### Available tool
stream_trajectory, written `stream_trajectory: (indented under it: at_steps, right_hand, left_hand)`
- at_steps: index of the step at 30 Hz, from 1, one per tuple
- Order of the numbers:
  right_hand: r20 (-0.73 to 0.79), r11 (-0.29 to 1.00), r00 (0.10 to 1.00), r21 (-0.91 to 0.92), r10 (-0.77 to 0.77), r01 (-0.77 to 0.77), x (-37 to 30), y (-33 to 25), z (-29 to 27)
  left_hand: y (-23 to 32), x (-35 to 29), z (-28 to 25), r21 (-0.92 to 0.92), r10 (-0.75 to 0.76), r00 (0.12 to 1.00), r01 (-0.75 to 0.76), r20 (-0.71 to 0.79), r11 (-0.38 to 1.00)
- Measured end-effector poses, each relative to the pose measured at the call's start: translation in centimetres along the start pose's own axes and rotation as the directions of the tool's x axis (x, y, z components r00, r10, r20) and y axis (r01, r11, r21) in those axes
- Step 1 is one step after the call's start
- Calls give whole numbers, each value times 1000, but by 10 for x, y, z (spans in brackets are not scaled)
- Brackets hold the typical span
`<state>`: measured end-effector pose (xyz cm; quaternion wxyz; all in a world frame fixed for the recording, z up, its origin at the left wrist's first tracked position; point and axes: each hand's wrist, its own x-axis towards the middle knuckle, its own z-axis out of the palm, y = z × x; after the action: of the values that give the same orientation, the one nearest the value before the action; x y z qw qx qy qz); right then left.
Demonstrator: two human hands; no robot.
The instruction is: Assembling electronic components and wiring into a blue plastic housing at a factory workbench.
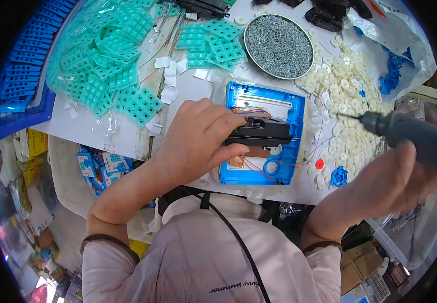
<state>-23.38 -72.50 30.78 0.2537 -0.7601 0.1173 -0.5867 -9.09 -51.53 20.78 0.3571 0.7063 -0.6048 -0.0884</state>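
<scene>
A blue plastic casing (pixel 232 174) lies open in front of me, with thin coloured wires and a copper-brown board inside. Across its middle sits a black mechanism block (pixel 259 132). My left hand (pixel 203 132) grips the block's left end, thumb on the near side and fingers over the top. Out to the right, my right hand (pixel 403 174) is closed round a dark grey power screwdriver (pixel 415 132). The driver's thin bit points left, above the white discs and apart from the casing. Some of the right hand is blurred.
A round dish (pixel 248 56) of small screws stands beyond the casing. Teal rubber keypads (pixel 102 65) pile up at the left, white plastic discs (pixel 347 96) at the right. A blue ring part (pixel 338 177) and red disc (pixel 319 164) lie near the front edge. Below left stands a bin (pixel 69 177).
</scene>
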Motion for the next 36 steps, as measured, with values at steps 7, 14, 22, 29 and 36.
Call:
stream_trajectory:
  at_steps: [7,14,22,29,36]
  right_hand:
    - [641,997,768,-59,-3,53,-26,-13,-5]
    - [959,994,280,-64,35,94,-25,21,48]
    - [985,985,128,-130,115,114,-24,18,61]
    - [944,980,286,-124,165,-159,-27,22,42]
    - [609,998,790,20,-65,66,-21,-56,-43]
  left_hand:
    - [-4,-1,-3,14,96,994,-97,49,995]
    - [-3,3,-7,2,123,991,-123,51,992]
    - [-6,2,-4,22,146,988,-147,47,989]
    - [-3,1,-1,13,149,987,-149,54,989]
    - [-4,1,-1,-6,160,986,-160,48,987]
